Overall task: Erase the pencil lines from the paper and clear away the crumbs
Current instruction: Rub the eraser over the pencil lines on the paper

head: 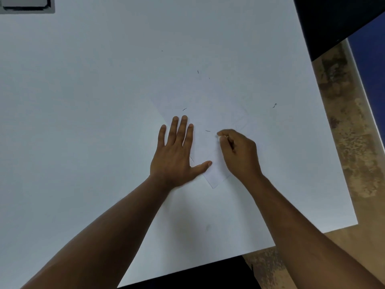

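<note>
Your surface (pixel 83 101) is smooth, matt white, laminate-like. The paper (pixel 212 122) on it is thin, matt white, nearly same tone. Crumbs (pixel 274 105) look like dark rubbery curls. Floor (pixel 343 142) at right is rough, mottled tan, worn finish.

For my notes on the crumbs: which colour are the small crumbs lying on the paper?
Dark grey, almost black, thin curled crumbs on the white paper; head view.
</note>
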Tool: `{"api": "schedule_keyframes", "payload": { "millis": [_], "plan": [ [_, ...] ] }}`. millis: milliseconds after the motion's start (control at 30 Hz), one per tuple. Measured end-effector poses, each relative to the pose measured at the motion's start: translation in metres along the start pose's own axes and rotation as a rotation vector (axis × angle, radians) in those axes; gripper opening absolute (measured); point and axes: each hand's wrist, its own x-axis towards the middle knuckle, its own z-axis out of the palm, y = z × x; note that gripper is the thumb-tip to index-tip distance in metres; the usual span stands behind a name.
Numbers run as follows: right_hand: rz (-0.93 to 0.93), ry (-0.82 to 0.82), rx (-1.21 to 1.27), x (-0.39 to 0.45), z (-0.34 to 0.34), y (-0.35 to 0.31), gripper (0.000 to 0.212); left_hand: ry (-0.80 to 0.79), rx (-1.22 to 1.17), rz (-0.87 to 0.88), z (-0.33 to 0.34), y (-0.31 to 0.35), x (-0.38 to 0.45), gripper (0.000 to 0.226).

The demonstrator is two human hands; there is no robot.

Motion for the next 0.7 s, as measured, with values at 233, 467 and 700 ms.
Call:
{"api": "schedule_keyframes", "payload": {
  "millis": [233,467,700],
  "plan": [
    [0.212,-0.012,0.162,-0.001,0.003,0.003,0.014,0.046,-0.024,0.042,-0.002,0.005,0.004,0.098],
    [0.191,0.115,0.206,0.017,0.002,0.002,0.019,0.028,-0.045,-0.101,0.005,0.028,0.019,0.098],
    [-0.038,0.054,0.058,0.03,0.015,0.0,0.021,0.026,0.011,-0.083,0.007,0.031,0.021,0.099]
  ]
}}
